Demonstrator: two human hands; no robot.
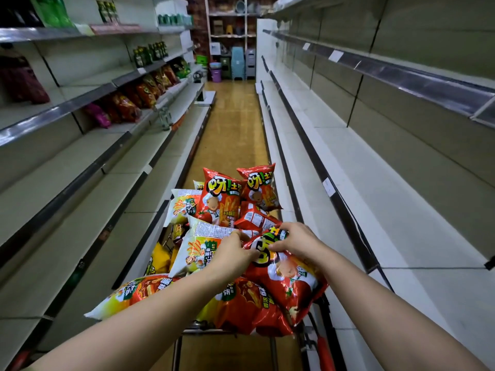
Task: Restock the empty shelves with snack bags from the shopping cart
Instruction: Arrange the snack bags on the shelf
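Note:
A shopping cart (270, 346) stands in the aisle below me, heaped with several red and yellow-white snack bags. Both my hands are on one red snack bag (288, 279) lying at the near right of the heap. My left hand (233, 254) pinches its upper left edge. My right hand (296, 241) grips its top edge with curled fingers. Two more red bags (222, 199) stand upright at the far end of the cart. A yellow-white bag (195, 247) lies just left of my left hand.
Bare white shelves (356, 210) run along the right side of the aisle. The left shelving (80, 199) is bare low down, with several snack bags (134, 100) on an upper tier farther along. Stools and bins stand at the aisle's far end (230, 65).

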